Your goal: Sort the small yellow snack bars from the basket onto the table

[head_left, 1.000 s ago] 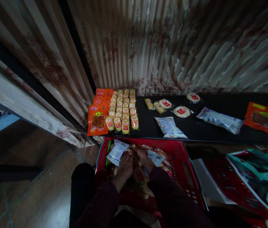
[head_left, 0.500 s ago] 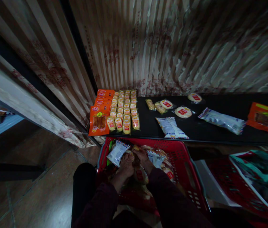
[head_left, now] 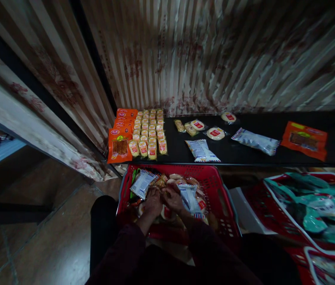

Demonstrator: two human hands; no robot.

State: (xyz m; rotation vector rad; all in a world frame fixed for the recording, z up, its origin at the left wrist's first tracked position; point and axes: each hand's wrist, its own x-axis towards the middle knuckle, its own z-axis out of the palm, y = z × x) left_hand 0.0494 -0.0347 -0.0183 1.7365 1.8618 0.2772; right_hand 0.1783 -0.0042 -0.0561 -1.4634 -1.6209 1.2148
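Observation:
Both hands are down in a red basket of wrapped snacks. My left hand is among the packets, beside a white-blue bag; its fingertips are hidden, so what it holds cannot be made out. Close to it, my right hand has bent fingers pressed together on something too small to name, left of another white-blue bag. Above the basket, rows of small yellow packets stand on the black shelf, next to overlapping orange packets.
Along the shelf lie round wrapped cakes, white-blue bags and an orange packet. At right is a basket of teal packets. A curtain hangs behind; a shelf post stands at left.
The view has shifted, so the shelf goods appear further left. Both hands have moved slightly within the basket and drawn closer together. More packets show around them.

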